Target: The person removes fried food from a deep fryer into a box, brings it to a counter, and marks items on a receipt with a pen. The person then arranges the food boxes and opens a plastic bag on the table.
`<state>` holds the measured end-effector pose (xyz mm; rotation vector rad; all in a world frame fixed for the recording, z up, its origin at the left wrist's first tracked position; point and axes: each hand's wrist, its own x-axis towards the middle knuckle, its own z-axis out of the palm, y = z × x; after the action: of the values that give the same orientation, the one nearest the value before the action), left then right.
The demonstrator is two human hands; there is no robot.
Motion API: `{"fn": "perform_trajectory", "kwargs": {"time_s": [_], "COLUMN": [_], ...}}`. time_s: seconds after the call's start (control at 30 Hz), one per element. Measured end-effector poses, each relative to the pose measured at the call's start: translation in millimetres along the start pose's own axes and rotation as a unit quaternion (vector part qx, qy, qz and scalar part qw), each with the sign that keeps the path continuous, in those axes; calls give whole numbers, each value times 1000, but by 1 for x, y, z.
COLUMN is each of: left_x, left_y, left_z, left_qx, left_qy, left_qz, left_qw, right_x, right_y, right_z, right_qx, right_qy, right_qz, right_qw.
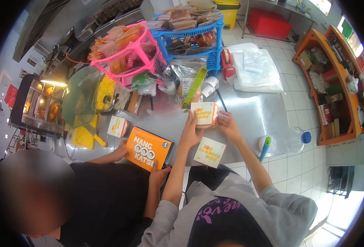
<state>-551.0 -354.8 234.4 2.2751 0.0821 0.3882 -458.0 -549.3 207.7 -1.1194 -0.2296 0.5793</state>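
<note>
A small white and orange cardboard food box (pixel 204 113) printed "joy in every bite" is up in front of me over the steel table. My left hand (pixel 191 131) grips its left side and lower edge. At its right side, my right hand (pixel 230 124) has its fingers bent against the box. Just below, a second white food box (pixel 209 152) with the same print sits at the table's near edge, touched by neither fingertips.
On my left, a co-worker's hands hold an orange box (pixel 149 149). Another small box (pixel 118 126) stands beyond it. Pink (pixel 128 61) and blue racks (pixel 188 39) of packets rise at the back. A clear jug (pixel 294 142) and green-handled tool (pixel 265 147) are at right.
</note>
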Motion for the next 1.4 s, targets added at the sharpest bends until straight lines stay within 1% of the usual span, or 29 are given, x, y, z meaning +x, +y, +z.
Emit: {"fn": "perform_trajectory", "kwargs": {"time_s": [0.03,0.07,0.13,0.17,0.23,0.27,0.33,0.47,0.53,0.6,0.67,0.8,0.87,0.9,0.93,0.97,1.03,1.07,1.1,1.13,1.17,1.2,1.27,1.33,1.37,1.4], "left_x": [2,3,8,10,7,7,9,8,6,5,8,11,9,9,9,9,9,8,9,9,8,7,9,0,-4,-9], "left_y": [1,1,2,2,3,2,3,4,2,1,2,5,10,12,12,12,5,8,12,14,14,14,11,3,0,6], "left_z": [1,2,8,11,15,15,13,11,14,17,17,16,16,16,17,17,23,23,22,21,20,17,11,6,1,-7], "left_qx": [50,50,96,96,81,83,103,120,116,126,136,162,169,162,156,159,154,155,115,75,75,53,30,7,-12,-11], "left_qy": [-12,-11,-21,-19,-12,-13,-16,-39,4,4,6,-2,-3,-1,1,5,56,59,57,56,59,51,48,62,40,40], "left_qz": [21,23,24,27,-10,-10,0,7,38,31,26,15,11,-4,-18,-18,28,26,1,-24,-25,-35,-38,-18,-38,-35], "left_qw": [998,998,995,995,997,996,995,992,993,992,990,987,985,987,988,987,986,986,992,995,995,997,998,998,998,999], "right_x": [-1,-3,-4,0,0,0,0,1,7,12,15,20,16,14,8,3,-38,-62,-82,-100,-118,-129,-131,-128,-127,-127], "right_y": [5,13,21,22,27,30,29,18,21,18,10,9,1,5,13,22,-16,-26,-32,-36,-38,-37,-20,-15,-17,-17], "right_z": [-1,-1,8,9,11,12,15,21,17,16,20,16,12,4,-6,-13,1,13,26,40,57,66,67,61,53,50], "right_qx": [-106,-107,-172,-173,-330,-328,-371,-327,-309,-320,-381,-385,-364,-364,-253,-138,-268,-340,-409,-410,-535,-648,-650,-653,-624,-594], "right_qy": [-63,-63,15,15,90,89,123,166,163,162,142,137,92,90,42,-9,5,-14,-32,-35,-63,-87,-74,-61,-49,-37], "right_qz": [-80,-83,-113,-116,-123,-123,-141,-138,-117,-112,-98,-123,-51,-53,-59,-65,44,-5,-56,-57,-80,-104,-123,-144,-157,-166], "right_qw": [989,989,978,978,932,932,910,920,930,927,909,904,925,926,965,988,962,940,910,910,839,750,746,741,763,786]}}
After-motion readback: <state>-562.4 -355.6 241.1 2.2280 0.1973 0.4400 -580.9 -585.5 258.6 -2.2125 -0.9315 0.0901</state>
